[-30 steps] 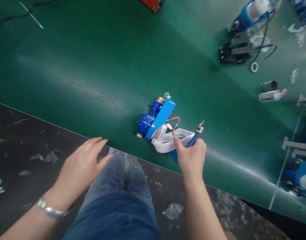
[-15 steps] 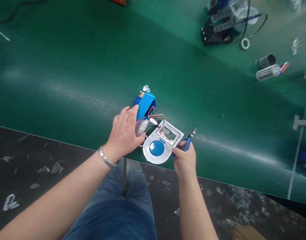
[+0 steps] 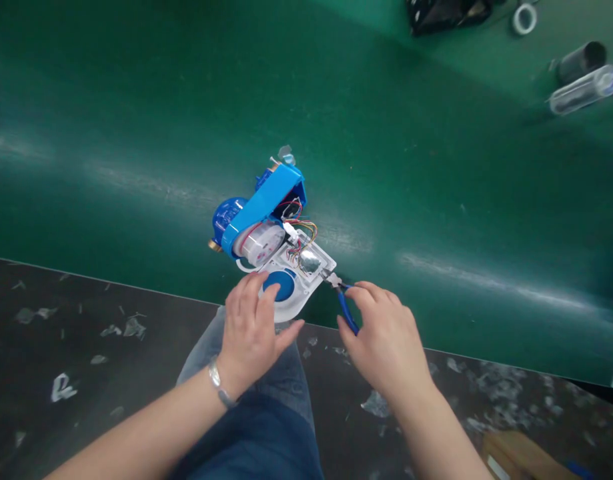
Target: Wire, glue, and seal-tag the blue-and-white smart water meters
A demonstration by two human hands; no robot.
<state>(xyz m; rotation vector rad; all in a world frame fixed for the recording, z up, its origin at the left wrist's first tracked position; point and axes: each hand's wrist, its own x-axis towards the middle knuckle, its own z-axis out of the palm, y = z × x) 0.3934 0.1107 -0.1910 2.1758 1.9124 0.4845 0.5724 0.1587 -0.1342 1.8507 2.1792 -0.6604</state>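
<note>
A blue water meter (image 3: 269, 200) lies on its side near the bench's front edge, its clear round dial part (image 3: 262, 243) facing me. Thin coloured wires (image 3: 306, 230) run from its blue housing to a white cover (image 3: 299, 301) with a blue disc. My left hand (image 3: 251, 327) rests its fingertips on the cover at the disc, thumb spread away. In my right hand (image 3: 383, 330) are blue-handled cutting pliers (image 3: 345, 310), handles parted. Their jaws touch or nearly touch the cover's right corner; exact contact cannot be made out.
The green bench (image 3: 136, 120) ends at a front edge just before my legs. A clear plastic scrap (image 3: 286, 153) lies behind the meter. At the back right are a dark cup (image 3: 581, 61), a clear tube (image 3: 581, 92), a white ring (image 3: 525, 19) and a black object (image 3: 449, 13).
My left hand has moved from the meter's housing down onto the white cover, uncovering the meter's body. The pliers have turned from pointing away to pointing left at the cover's corner.
</note>
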